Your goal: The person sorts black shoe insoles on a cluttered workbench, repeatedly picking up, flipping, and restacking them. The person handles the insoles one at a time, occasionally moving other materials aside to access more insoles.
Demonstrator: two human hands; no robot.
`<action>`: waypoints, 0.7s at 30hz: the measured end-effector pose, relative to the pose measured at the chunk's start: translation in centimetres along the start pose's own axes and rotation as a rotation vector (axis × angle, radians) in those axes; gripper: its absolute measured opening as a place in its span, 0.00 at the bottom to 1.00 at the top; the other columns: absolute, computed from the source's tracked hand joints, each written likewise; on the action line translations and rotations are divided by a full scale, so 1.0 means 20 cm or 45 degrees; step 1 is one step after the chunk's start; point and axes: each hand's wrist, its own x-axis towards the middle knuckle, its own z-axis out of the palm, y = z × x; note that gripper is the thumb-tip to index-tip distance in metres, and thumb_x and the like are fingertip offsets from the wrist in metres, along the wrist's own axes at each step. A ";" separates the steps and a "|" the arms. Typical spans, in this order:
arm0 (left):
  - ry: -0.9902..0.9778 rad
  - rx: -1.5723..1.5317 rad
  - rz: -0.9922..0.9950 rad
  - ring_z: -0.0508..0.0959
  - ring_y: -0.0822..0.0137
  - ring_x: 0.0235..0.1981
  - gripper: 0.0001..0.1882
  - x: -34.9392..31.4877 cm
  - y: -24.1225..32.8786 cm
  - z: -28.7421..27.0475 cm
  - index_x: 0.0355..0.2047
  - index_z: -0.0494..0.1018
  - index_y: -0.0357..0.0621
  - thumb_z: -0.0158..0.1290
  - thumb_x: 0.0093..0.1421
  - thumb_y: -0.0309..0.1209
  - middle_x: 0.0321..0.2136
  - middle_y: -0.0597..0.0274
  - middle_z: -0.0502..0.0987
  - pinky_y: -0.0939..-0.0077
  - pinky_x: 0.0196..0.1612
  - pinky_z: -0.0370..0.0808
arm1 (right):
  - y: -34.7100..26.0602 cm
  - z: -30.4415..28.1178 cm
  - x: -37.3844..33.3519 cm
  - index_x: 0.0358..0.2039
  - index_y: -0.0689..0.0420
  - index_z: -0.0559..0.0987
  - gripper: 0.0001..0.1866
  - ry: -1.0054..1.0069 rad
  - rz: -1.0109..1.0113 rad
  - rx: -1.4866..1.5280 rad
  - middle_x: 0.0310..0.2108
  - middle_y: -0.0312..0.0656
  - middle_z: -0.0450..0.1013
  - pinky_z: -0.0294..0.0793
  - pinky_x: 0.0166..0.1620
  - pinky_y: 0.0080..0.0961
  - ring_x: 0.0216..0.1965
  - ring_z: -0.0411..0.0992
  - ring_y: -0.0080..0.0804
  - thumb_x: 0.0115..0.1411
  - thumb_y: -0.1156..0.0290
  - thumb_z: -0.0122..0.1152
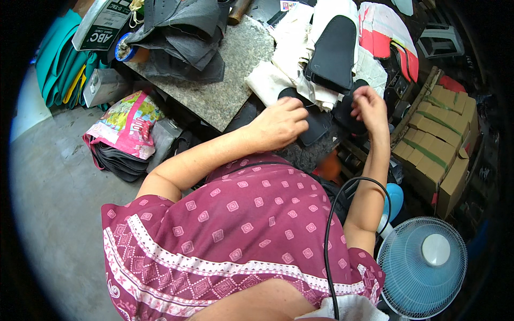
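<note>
My left hand (279, 124) is curled with its back up, over a black flat piece (315, 128) at the front of the worktop. Its fingertips are hidden, so what they pinch does not show. To the right, my right hand (371, 108) is raised with bent fingers beside another dark piece (345, 115); anything between those fingers is too small to make out. Just beyond both hands, a stack of black sole-shaped pieces (333, 53) lies on crumpled white cloth (292, 53).
Dark grey fabric pieces (187, 43) are heaped on a speckled stone slab (235, 75) at left. Beside it are an open jar (126, 49) and a pink bag (126, 125). Cardboard pieces (439, 134) and a blue fan (423, 273) stand right. A black cable (327, 230) crosses my front.
</note>
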 end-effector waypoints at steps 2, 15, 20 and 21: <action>0.096 0.079 -0.097 0.71 0.57 0.45 0.13 -0.04 -0.02 0.05 0.32 0.73 0.43 0.60 0.44 0.30 0.38 0.60 0.72 0.63 0.49 0.71 | 0.04 0.01 -0.05 0.37 0.61 0.77 0.10 -0.248 0.201 -0.099 0.24 0.38 0.74 0.72 0.25 0.19 0.24 0.75 0.23 0.62 0.69 0.52; 0.075 -0.018 -0.160 0.71 0.58 0.46 0.18 -0.14 -0.05 0.08 0.37 0.74 0.45 0.62 0.42 0.29 0.41 0.61 0.72 0.64 0.50 0.70 | 0.07 0.35 -0.21 0.40 0.66 0.78 0.30 -0.298 -0.048 -0.716 0.33 0.55 0.77 0.75 0.42 0.39 0.37 0.77 0.50 0.46 0.52 0.71; 0.050 -0.038 -0.183 0.71 0.57 0.47 0.21 -0.16 0.02 -0.02 0.39 0.74 0.45 0.62 0.42 0.30 0.42 0.60 0.72 0.62 0.51 0.69 | 0.19 0.40 -0.21 0.37 0.66 0.80 0.27 -0.604 0.004 -0.230 0.30 0.50 0.79 0.74 0.39 0.33 0.33 0.78 0.43 0.44 0.56 0.73; 0.123 0.026 -0.170 0.70 0.57 0.48 0.20 -0.16 0.03 -0.05 0.40 0.73 0.46 0.61 0.43 0.30 0.42 0.57 0.71 0.59 0.52 0.68 | 0.21 0.40 -0.21 0.37 0.66 0.80 0.27 -0.605 0.004 -0.231 0.30 0.50 0.79 0.74 0.39 0.33 0.33 0.78 0.43 0.44 0.56 0.73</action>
